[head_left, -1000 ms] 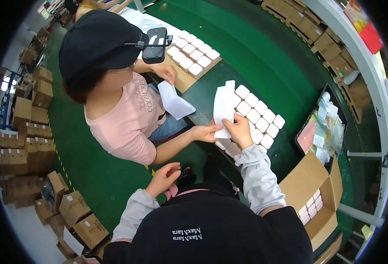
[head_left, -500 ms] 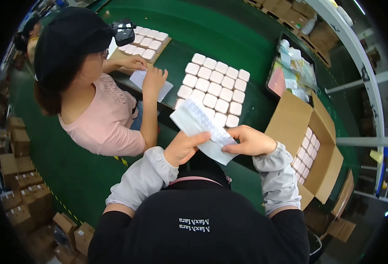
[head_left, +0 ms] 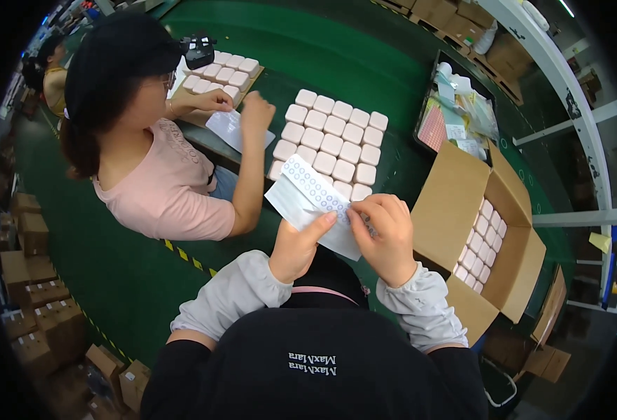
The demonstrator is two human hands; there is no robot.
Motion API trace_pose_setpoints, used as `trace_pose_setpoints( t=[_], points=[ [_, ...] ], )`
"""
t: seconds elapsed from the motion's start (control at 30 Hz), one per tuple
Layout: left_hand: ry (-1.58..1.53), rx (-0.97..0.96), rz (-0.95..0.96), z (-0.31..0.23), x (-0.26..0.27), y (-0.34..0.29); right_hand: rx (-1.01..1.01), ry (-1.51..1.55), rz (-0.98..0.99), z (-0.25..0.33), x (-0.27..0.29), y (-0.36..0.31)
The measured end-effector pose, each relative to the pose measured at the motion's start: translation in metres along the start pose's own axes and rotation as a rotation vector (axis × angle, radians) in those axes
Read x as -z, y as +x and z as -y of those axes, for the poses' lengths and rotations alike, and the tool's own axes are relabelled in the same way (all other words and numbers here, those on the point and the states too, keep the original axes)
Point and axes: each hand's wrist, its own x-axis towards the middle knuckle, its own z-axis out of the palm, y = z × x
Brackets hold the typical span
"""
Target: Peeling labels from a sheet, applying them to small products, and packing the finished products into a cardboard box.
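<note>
A pale sheet of round stickers (head_left: 317, 195), printed with rows of small ringed circles along one strip, is held in front of my body. My left hand (head_left: 300, 245) grips its lower edge, thumb on top. At the sheet's right end, my right hand (head_left: 384, 231) pinches with thumb and forefinger; whether a single sticker is between those fingertips is hidden. Just beyond the sheet, rows of pale pink rounded-square boxes (head_left: 331, 145) lie on the green table, and the sheet overlaps the nearest ones.
An open cardboard box (head_left: 455, 210) at the right holds more pink boxes. Behind it stands a black tray (head_left: 420, 126) of papers and plastic bags. On the left, a co-worker in a pink shirt (head_left: 161, 182) handles a white sheet (head_left: 230, 130) beside another batch of boxes (head_left: 226, 70).
My right hand has turned more upright, its fingers now pinching at the sheet's right end. The sheet has tilted, so its printed circles show more clearly. The co-worker's near hand has lifted slightly.
</note>
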Motion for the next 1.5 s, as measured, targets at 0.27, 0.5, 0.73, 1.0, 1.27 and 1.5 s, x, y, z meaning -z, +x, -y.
trace_pose_setpoints(
  t=[0.27, 0.5, 0.73, 1.0, 1.27, 1.5],
  points=[
    [0.141, -0.100, -0.023, 0.007, -0.021, 0.032, 0.056, 0.141, 0.155, -0.045, 0.017, 0.036],
    [0.391, -0.155, 0.022, 0.016, -0.026, 0.052, -0.048, 0.389, 0.335, -0.086, 0.024, 0.060],
    [0.489, -0.218, -0.119, 0.028, -0.028, 0.066, -0.152, 0.460, 0.406, -0.110, 0.007, 0.066],
    [0.501, -0.165, -0.143, 0.024, -0.016, 0.074, -0.254, 0.401, 0.426, -0.103, -0.002, 0.066],
    [0.441, -0.073, -0.041, 0.020, -0.004, 0.085, -0.628, 0.683, 0.459, -0.108, -0.006, 0.061],
    [0.328, 0.079, -0.142, 0.025, 0.013, 0.088, -0.321, 0.202, 0.139, -0.181, -0.042, 0.078]
  ],
)
